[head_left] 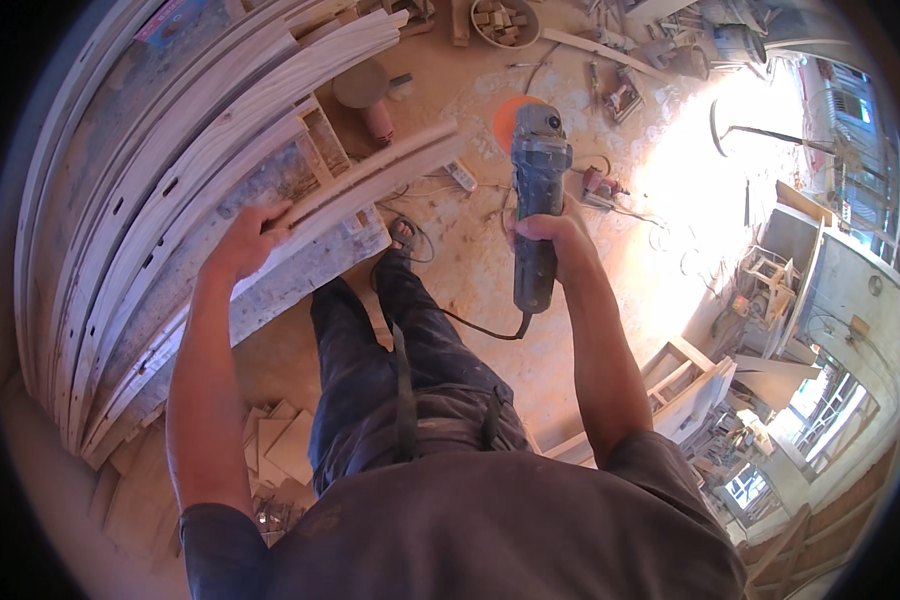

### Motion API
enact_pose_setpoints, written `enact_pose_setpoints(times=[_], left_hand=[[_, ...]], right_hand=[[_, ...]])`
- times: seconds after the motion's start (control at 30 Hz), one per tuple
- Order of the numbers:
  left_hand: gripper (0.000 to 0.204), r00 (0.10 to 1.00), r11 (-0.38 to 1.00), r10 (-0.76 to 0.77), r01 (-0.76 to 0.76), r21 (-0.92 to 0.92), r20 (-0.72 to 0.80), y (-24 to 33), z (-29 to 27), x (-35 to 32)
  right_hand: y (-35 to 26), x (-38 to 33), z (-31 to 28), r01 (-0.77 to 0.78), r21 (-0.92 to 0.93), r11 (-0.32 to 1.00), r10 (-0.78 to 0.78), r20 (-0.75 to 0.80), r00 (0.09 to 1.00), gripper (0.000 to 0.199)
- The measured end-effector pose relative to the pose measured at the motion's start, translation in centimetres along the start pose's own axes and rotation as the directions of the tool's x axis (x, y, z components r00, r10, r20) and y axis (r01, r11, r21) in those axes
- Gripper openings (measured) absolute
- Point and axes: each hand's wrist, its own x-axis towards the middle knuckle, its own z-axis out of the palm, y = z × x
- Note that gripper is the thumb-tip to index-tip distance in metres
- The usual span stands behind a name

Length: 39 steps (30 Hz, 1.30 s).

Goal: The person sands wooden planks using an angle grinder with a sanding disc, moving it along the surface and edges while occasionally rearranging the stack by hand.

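Dark-grey casing fills the right hand (567, 240), its thumb laid across and its fingers wrapped round an angle grinder (541, 185) whose head points to twelve o'clock, the orange disc (508, 120) showing at its eleven. Over at ten, the left hand (240, 245) has its fingers curled tight on the near end of a pale wooden strip (375, 183), which slants out toward one o'clock, above the cluttered tabletop (358, 240). Beyond it, from nine round to eleven, long curved boards (185, 165) lie side by side, some with dark slots cut through. A power strip (461, 176) sits on the floor near twelve, and farther out stands a round tub (536, 32) of wood offcuts. I'd call the held strip part-way through: it is already shaped, yet a dark, rough-looking band runs along its side, and the disc is clear of the wood just now. Whether the boards are finished, I can't judge. Most of the right fingers are hidden behind the casing, the strip's far end is blurred, I can't tell whether the disc is spinning, and glare swallows the floor around two o'clock.
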Motion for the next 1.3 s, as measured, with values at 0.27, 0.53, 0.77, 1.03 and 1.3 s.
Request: enact_pose_setpoints(times=[0.27,0.53,0.77,1.03,1.3], left_hand=[[0.066,0.879,0.862,0.287,-0.064,0.502,-0.382,2.8,5.3,-4.3],[0.075,0.967,0.888,0.127,-0.012,0.459,-0.221,2.9,3.1,-3.3],[0.078,0.983,0.897,0.035,0.048,0.440,-0.178,3.2,2.5,-3.0],[0.078,0.979,0.900,0.043,0.048,0.433,-0.198,3.0,2.7,-3.0],[0.074,0.966,0.898,0.091,0.025,0.438,-0.242,3.1,3.6,-3.5]], right_hand=[[2.0,-0.4,-2.3,0.031,-0.040,0.999,-0.027,0.087,0.996,0.054],[2.9,2.9,-1.6,0.067,-0.072,0.995,-0.053,0.178,0.983,0.051],[1.8,4.8,-2.7,0.055,-0.137,0.989,-0.016,0.269,0.963,0.055],[2.4,3.7,-3.7,0.053,-0.027,0.998,-0.045,0.228,0.973,0.048],[2.4,4.5,-2.7,0.122,-0.103,0.987,-0.091,0.265,0.960,0.052]])
